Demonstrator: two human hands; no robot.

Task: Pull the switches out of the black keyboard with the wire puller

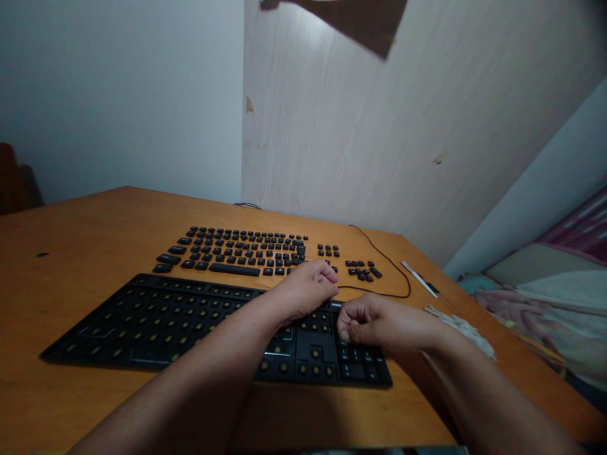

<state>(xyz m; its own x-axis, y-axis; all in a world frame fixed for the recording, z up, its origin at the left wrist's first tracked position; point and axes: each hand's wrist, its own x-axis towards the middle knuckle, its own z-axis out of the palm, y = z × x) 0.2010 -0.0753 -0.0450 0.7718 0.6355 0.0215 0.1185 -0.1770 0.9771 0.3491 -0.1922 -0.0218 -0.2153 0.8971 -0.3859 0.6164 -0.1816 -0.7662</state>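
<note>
A black keyboard (pixel 190 322) lies on the table, most of its key sockets bare with pale dots showing. Keycaps (pixel 353 370) sit in its number pad at the right end. My right hand (pixel 367 321) is over the upper part of that number pad, thumb and fingers pinched together; whatever lies between them is hidden. Across the keyboard reaches my left arm, and my left hand (pixel 308 287) is at the keyboard's far edge with its fingers curled closed. What those fingers hold, if anything, does not show. Beyond the keyboard, loose black keycaps (pixel 234 270) are laid out in rows.
A smaller group of keycaps (pixel 363 270) lies at the right. A black cable (pixel 410 284) loops behind the keyboard. Farther right are a white stick-like item (pixel 420 279) and a crumpled cloth (pixel 467 332). The wooden table (pixel 85 234) meets a wall (pixel 142 95) at the back.
</note>
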